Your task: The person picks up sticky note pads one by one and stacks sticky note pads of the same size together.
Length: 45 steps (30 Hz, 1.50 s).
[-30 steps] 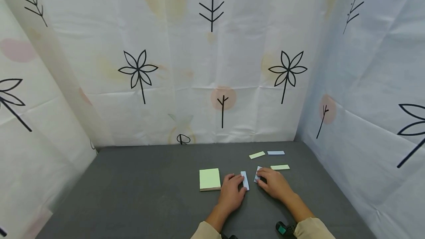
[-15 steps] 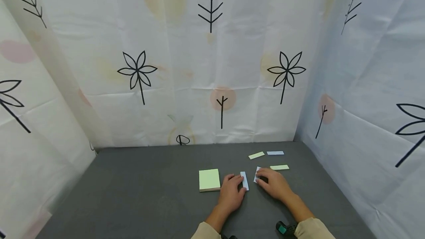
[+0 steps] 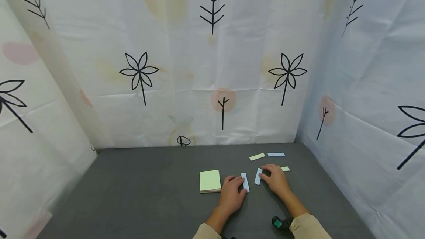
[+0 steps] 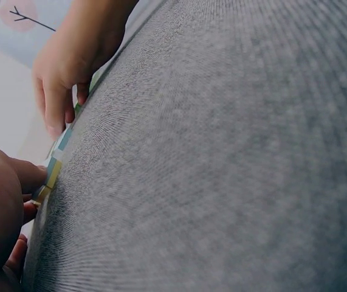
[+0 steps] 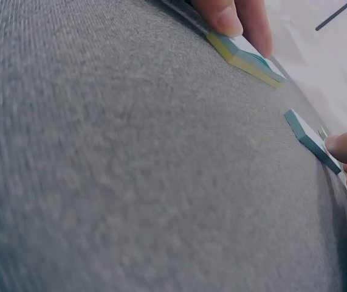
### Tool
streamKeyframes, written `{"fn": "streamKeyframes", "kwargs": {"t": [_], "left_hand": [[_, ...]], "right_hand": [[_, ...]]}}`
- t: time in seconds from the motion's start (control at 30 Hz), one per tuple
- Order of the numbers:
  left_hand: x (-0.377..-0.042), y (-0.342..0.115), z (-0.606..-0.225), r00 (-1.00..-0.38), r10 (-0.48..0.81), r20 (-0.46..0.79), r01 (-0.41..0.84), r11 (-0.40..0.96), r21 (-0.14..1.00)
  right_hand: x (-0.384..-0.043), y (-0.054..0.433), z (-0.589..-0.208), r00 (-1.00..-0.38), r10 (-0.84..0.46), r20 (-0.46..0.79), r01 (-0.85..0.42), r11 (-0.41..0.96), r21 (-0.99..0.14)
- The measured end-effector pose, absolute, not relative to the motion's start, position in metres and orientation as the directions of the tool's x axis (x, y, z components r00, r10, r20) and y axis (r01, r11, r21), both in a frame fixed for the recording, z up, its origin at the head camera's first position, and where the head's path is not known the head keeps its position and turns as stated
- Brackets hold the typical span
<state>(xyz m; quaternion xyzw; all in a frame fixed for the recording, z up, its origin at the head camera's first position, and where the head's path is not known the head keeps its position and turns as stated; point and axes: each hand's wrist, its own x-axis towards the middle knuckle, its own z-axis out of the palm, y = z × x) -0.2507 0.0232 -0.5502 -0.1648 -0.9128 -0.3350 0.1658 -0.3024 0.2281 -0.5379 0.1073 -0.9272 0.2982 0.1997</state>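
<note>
In the head view my left hand holds a narrow pale-blue sticky-note pad, fingertips and thumb at its left edge. The right wrist view shows that pad's blue top layer above a yellow layer. My right hand is beside a second narrow blue sticky-note pad. Its thumb touches or nearly touches that pad's right edge, and the fingers are loosely bent. This second pad looks blue along its side. A square pale-green sticky-note pad lies left of my left hand.
Farther back lie a narrow green strip and a narrow blue strip. Another green strip is partly hidden behind my right hand. A black device with a green patch sits at the right wrist. Patterned cloth walls enclose the grey table.
My right hand has shifted right and slightly away, uncovering the second blue pad and covering part of the green strip behind. The left hand and its pad have stayed in place.
</note>
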Motion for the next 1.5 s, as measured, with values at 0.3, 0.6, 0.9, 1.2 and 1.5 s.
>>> {"fn": "streamKeyframes", "kwargs": {"t": [0.3,0.6,0.9,1.2,1.5], "left_hand": [[-0.250,0.024,-0.551,-0.888,0.187,0.419,0.412,0.726,0.550],[-0.249,0.024,-0.551,-0.889,0.184,0.420,0.412,0.723,0.555],[-0.249,0.024,-0.551,-0.891,0.196,0.409,0.411,0.728,0.548],[-0.249,0.025,-0.551,-0.879,0.198,0.434,0.430,0.722,0.541],[-0.249,0.026,-0.550,-0.875,0.192,0.445,0.436,0.711,0.551]], "right_hand": [[-0.304,0.226,-0.539,-0.906,-0.100,0.412,-0.302,0.833,-0.463],[-0.303,0.225,-0.539,-0.917,-0.087,0.388,-0.285,0.825,-0.488],[-0.302,0.222,-0.541,-0.932,0.004,0.361,-0.225,0.775,-0.590],[-0.299,0.219,-0.542,-0.913,0.077,0.401,-0.235,0.705,-0.669],[-0.302,0.217,-0.524,-0.975,0.072,0.208,-0.170,0.356,-0.919]]}}
